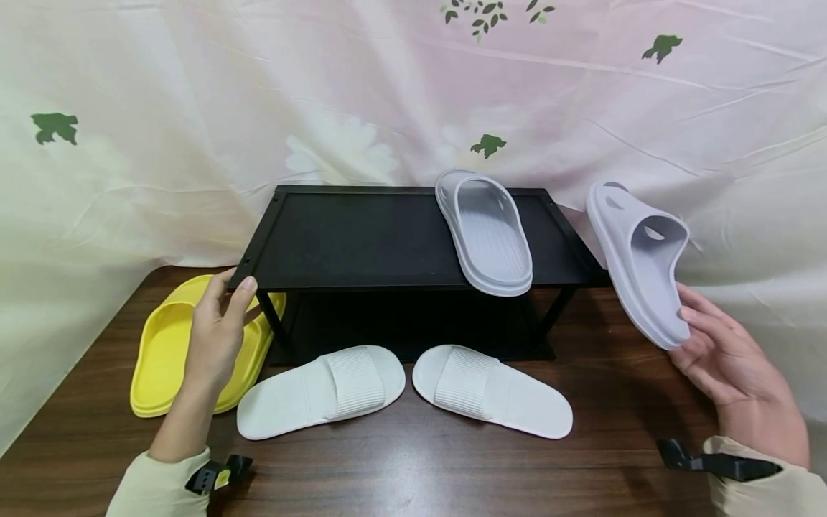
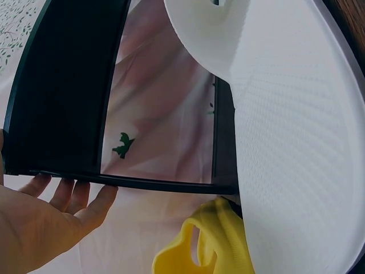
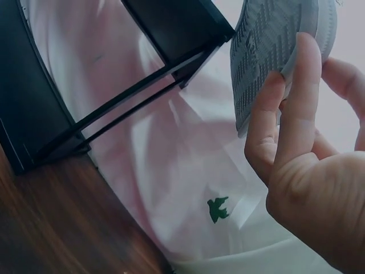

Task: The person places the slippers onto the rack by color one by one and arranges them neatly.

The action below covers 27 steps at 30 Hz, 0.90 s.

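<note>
The right hand (image 1: 736,366), half closed, pinches a grey slipper (image 1: 623,237) by the heel, raised ahead of it; the left hand (image 1: 216,334) grips the rack (image 1: 362,230) by its corner. Held only at one end, the slipper could twist loose onto the worktop (image 1: 620,409) below.

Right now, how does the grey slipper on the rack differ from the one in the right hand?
The rack slipper lies on the black rack; the held slipper is gripped near its heel by the right hand. The rack slipper sits flat, while the held slipper is tilted. Both are grey, toes pointing away.
</note>
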### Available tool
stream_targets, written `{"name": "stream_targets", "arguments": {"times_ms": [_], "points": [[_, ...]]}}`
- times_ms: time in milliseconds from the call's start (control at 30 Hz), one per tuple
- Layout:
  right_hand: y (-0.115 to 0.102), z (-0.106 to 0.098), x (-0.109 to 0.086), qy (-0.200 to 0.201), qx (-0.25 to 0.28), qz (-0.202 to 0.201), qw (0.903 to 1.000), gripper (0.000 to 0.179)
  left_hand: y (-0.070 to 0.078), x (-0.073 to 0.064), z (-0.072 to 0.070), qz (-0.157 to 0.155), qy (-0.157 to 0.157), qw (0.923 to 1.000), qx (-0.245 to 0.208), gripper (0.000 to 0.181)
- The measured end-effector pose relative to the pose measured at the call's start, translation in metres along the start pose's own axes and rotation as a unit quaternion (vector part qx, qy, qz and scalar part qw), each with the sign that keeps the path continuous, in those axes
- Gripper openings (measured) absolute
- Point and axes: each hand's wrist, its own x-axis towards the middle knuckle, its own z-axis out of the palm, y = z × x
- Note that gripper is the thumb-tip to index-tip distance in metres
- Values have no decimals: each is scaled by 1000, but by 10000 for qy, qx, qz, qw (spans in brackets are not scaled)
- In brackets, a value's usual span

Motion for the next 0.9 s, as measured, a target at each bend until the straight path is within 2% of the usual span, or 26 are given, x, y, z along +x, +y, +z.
{"name": "stream_targets", "arguments": {"times_ms": [333,900], "points": [[2,18,12,-205,-3,6,9998,54,0,0,0,16,-9,9999,-111,41],[1,39,25,-98,-341,-30,9994,51,0,0,0,12,-22,9999,-151,40]]}}
